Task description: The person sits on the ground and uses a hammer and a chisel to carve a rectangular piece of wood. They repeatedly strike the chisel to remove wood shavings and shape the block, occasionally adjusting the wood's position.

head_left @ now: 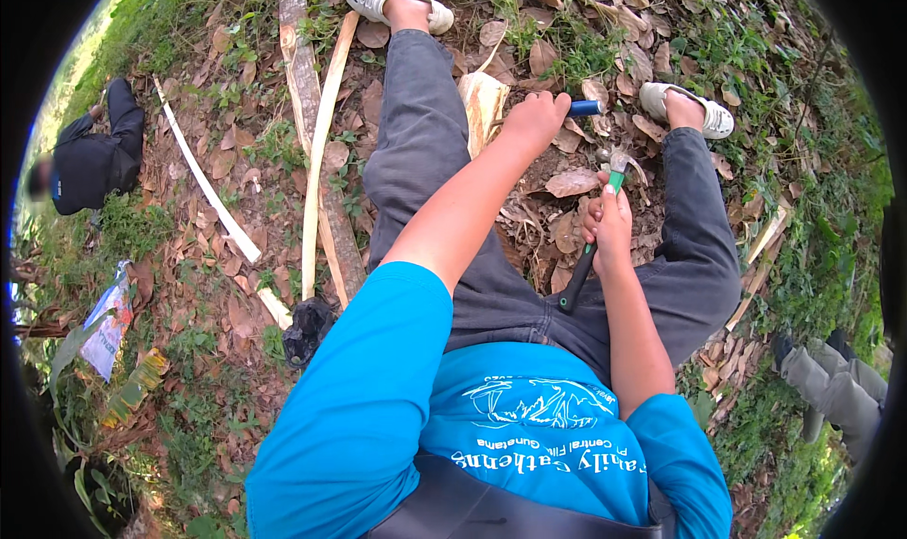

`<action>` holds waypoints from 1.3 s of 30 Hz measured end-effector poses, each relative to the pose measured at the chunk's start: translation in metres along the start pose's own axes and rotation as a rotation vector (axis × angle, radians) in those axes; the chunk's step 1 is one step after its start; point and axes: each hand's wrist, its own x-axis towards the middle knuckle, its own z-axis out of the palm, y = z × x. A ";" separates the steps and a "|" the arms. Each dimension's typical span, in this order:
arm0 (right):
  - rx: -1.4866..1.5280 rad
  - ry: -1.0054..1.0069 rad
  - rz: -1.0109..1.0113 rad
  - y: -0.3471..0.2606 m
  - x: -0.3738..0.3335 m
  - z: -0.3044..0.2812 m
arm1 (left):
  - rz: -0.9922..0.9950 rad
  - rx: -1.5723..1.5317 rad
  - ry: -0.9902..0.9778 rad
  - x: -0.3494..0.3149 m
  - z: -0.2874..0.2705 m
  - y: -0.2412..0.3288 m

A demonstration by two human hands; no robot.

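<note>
Hammer [617,161] at two o'clock from centre, grasped by the right hand [612,225].
Likely head-heavy, stiff; best held low on its dark grip [576,284]. Left hand [536,120] clenches a blue handle [586,108] at one o'clock.

Blue handle [586,108]: I grip it, end toward 3 o'clock
Claw hammer [579,273]: green-and-black, in my grip, head toward 1 o'clock
Pale wood [482,104]: 9 o'clock of the blue handle
</note>
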 end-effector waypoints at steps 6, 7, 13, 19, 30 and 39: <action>0.007 -0.014 0.000 0.001 -0.001 0.002 | 0.100 0.079 -0.045 -0.006 0.028 0.012; 0.018 -0.025 -0.008 0.001 -0.002 0.002 | 0.133 0.085 -0.065 -0.009 0.033 0.013; 0.025 0.031 0.018 0.006 -0.003 -0.009 | 0.082 0.076 0.011 -0.022 0.027 0.012; 0.040 0.011 0.039 0.009 0.010 -0.009 | -0.298 -0.483 0.174 -0.029 -0.049 -0.056; 0.047 -0.053 0.038 0.014 0.004 -0.003 | -0.441 -0.858 0.181 -0.067 -0.034 -0.104; -0.157 -0.042 0.027 0.019 0.010 0.012 | -0.639 -0.752 0.344 -0.060 -0.031 -0.074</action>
